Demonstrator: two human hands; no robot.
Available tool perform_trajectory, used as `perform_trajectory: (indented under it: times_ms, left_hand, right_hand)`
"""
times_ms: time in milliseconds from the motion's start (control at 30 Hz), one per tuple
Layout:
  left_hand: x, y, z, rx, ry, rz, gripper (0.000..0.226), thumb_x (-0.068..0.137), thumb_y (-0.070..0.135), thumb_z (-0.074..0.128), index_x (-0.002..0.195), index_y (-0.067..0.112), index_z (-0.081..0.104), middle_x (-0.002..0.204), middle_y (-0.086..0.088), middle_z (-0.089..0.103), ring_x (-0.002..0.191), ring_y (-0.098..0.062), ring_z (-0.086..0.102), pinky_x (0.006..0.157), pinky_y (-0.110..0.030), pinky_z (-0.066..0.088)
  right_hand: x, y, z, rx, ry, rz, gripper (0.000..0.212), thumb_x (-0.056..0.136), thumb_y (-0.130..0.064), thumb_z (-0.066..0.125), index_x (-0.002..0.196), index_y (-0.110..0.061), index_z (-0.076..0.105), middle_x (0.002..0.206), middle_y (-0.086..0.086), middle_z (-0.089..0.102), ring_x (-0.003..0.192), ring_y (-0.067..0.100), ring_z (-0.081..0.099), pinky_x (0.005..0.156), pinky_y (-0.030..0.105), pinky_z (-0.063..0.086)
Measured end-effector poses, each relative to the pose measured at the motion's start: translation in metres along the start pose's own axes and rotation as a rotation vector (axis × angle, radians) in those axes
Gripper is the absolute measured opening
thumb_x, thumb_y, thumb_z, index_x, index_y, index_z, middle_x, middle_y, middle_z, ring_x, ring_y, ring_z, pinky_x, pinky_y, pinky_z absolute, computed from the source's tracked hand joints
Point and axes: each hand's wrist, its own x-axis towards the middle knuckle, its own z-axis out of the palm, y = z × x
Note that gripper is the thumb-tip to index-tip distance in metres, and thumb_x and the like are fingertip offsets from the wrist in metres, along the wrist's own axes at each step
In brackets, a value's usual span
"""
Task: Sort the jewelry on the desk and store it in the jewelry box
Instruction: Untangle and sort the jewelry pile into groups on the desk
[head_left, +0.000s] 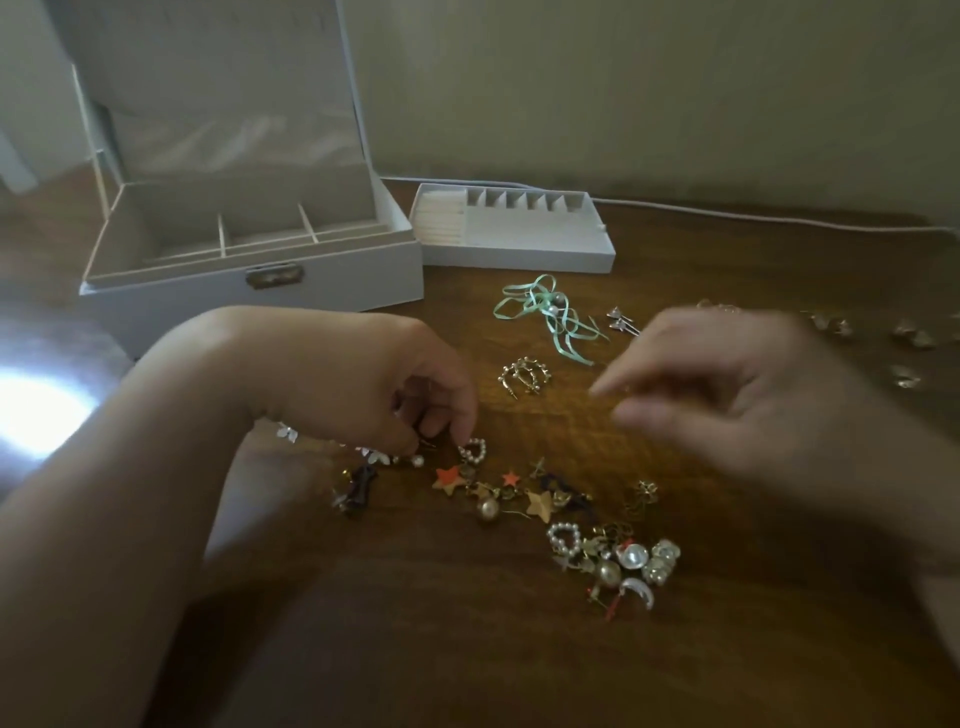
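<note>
At centre frame, on a wooden desk (519, 649): loose jewelry (545, 514) in a scattered heap, with pearl hearts, orange stars and gold beads. Just left of centre, left hand (384, 384) curled down at the heap's upper edge, fingertips at a pearl heart (474, 450); whether anything is pinched cannot be told. At right, right hand (737, 395) blurred above the desk, fingers loose, holding nothing. Above the heap, gold hoops (524, 375) and a green ribbon (545, 317); small pieces (904, 338) at far right. In the upper left, white box (249, 280), lid up, dividers showing; just right of it, its tray (514, 228) out on the desk.
</note>
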Motion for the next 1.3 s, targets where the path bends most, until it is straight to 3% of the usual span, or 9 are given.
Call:
perform_trajectory:
  times_ms: [67,167,433,500,567,667,767,967,1300]
  left_hand:
    - [-0.001,-0.001,-0.001,0.011,-0.011,-0.014,0.041,0.082,0.006,0.070,0.098,0.044,0.066,0.095,0.020,0.063,0.085,-0.004,0.061,0.076,-0.025,0.053]
    - [-0.002,-0.001,-0.002,0.032,-0.015,-0.039,0.045,0.082,0.003,0.067,0.096,0.045,0.066,0.093,0.020,0.062,0.085,-0.004,0.061,0.077,-0.030,0.054]
    - [0.006,0.009,0.006,0.014,0.008,0.013,0.024,0.079,0.032,0.079,0.099,0.038,0.067,0.090,0.014,0.063,0.085,-0.006,0.062,0.075,-0.027,0.053]
    - [0.004,0.007,0.004,0.028,0.021,0.004,0.023,0.081,0.029,0.078,0.100,0.037,0.068,0.089,0.014,0.064,0.084,-0.005,0.062,0.073,-0.023,0.052]
    - [-0.005,-0.001,-0.004,0.017,0.136,-0.010,0.018,0.084,0.023,0.075,0.096,0.035,0.069,0.086,0.015,0.065,0.078,-0.004,0.062,0.068,-0.017,0.050]
    - [-0.015,-0.010,-0.013,-0.013,0.257,-0.022,0.016,0.083,0.020,0.075,0.087,0.034,0.070,0.079,0.015,0.066,0.068,-0.007,0.061,0.064,-0.023,0.051]
    - [-0.010,0.001,-0.007,0.023,0.141,-0.033,0.023,0.072,0.041,0.082,0.091,0.039,0.068,0.084,0.014,0.064,0.076,-0.006,0.062,0.068,-0.027,0.052]
    - [0.006,0.020,0.006,0.142,0.014,-0.083,0.036,0.069,0.048,0.083,0.097,0.036,0.065,0.094,0.014,0.059,0.086,-0.004,0.057,0.074,-0.025,0.052]
    - [0.006,0.018,0.009,0.167,0.001,-0.083,0.024,0.076,0.045,0.078,0.095,0.033,0.068,0.095,0.011,0.060,0.088,-0.008,0.058,0.079,-0.032,0.053]
  right_hand:
    - [0.003,-0.010,0.024,-0.016,-0.166,-0.130,0.019,0.086,-0.043,0.062,0.100,-0.036,0.072,0.094,-0.022,0.057,0.093,0.003,0.058,0.075,0.017,0.047]
    - [0.009,-0.004,0.038,-0.130,-0.193,-0.169,0.020,0.086,-0.048,0.058,0.099,-0.040,0.071,0.094,-0.024,0.049,0.091,0.003,0.050,0.069,0.029,0.049]
    - [0.011,-0.002,0.032,-0.281,-0.273,-0.170,0.038,0.081,-0.067,0.041,0.101,-0.049,0.068,0.091,-0.027,0.048,0.089,-0.001,0.044,0.063,0.023,0.043]
    - [0.010,-0.006,0.034,-0.315,-0.261,-0.185,0.037,0.081,-0.066,0.041,0.096,-0.048,0.070,0.087,-0.026,0.049,0.084,0.000,0.046,0.058,0.023,0.045]
    - [0.009,-0.009,0.035,-0.309,-0.221,-0.182,0.036,0.082,-0.064,0.041,0.089,-0.046,0.071,0.083,-0.025,0.050,0.080,0.001,0.049,0.055,0.023,0.045]
    - [0.009,-0.016,0.037,-0.343,-0.193,-0.145,0.039,0.083,-0.067,0.038,0.083,-0.045,0.071,0.080,-0.026,0.049,0.074,-0.001,0.048,0.052,0.019,0.044]
    - [0.010,-0.022,0.043,-0.376,-0.148,-0.112,0.042,0.080,-0.070,0.038,0.076,-0.044,0.071,0.075,-0.025,0.048,0.070,0.000,0.047,0.048,0.019,0.041]
    - [0.009,-0.037,0.036,-0.338,-0.238,-0.014,0.027,0.085,-0.064,0.048,0.102,-0.048,0.063,0.093,-0.028,0.047,0.094,-0.003,0.039,0.075,0.021,0.043]
    - [0.007,-0.038,0.032,-0.456,-0.331,0.010,0.040,0.087,-0.068,0.040,0.121,-0.051,0.053,0.098,-0.027,0.039,0.098,-0.002,0.035,0.081,0.024,0.043]
